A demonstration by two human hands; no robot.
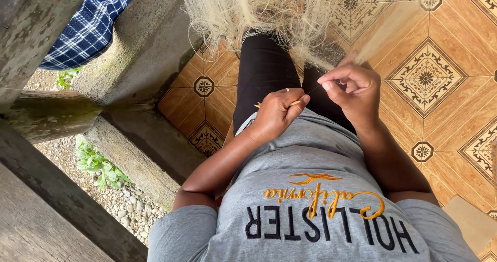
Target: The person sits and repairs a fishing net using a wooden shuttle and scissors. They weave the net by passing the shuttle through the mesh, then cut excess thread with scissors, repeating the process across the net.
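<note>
Centrally, your left hand is curled closed around a thin yellow netting needle, whose tip shows past the thumb and whose other end pokes out beside the knuckles; a ring sits on one finger. Just beside it, your right hand has thumb and forefinger pressed together, pinching a fine strand of pale net that runs up toward the mass above. Both hands hover over your lap, above black trousers and a grey shirt. That pale net hangs in a loose, tangled bundle at the top of the view, draping over your knees. Beneath lies an orange patterned tile floor; to your left stand weathered concrete posts, a blue checked cloth and gravel with small weeds
</note>
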